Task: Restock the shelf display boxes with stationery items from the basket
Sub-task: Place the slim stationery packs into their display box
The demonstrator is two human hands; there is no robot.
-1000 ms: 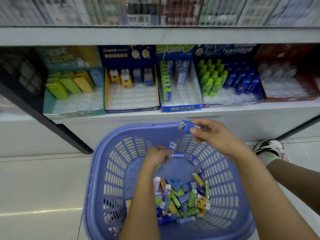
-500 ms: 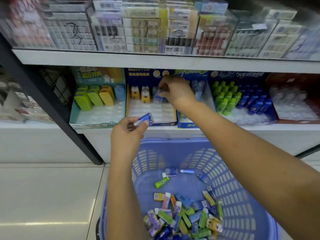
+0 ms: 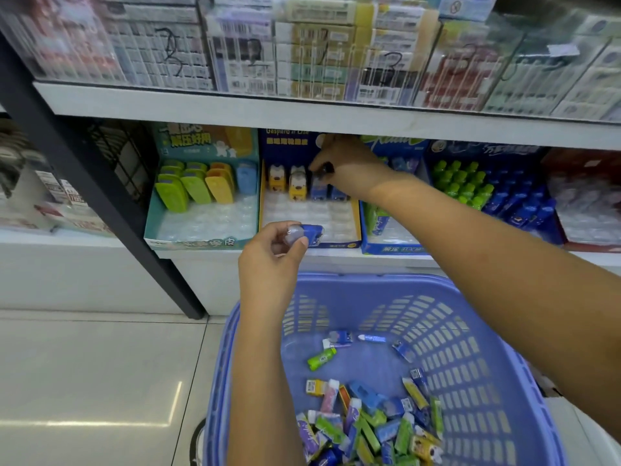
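Purple plastic basket (image 3: 369, 281) nearest, with a heap of small wrapped pieces (image 3: 369, 428) at the bottom. Just above its far rim, left hand (image 3: 272, 260), thumb and fingers pinched on a small blue piece (image 3: 313, 234), close in front of the blue and yellow display box (image 3: 339, 244). Probably light and hard, maybe slippery in the shiny wrap; best pinched on the two long sides. Farther back, right hand (image 3: 347, 163) deep in that box, fingertips (image 3: 317, 167) bunched over the back row (image 3: 318, 191). Cannot tell if holding anything: too dark and blurry. Box writing partly hidden behind the hand.
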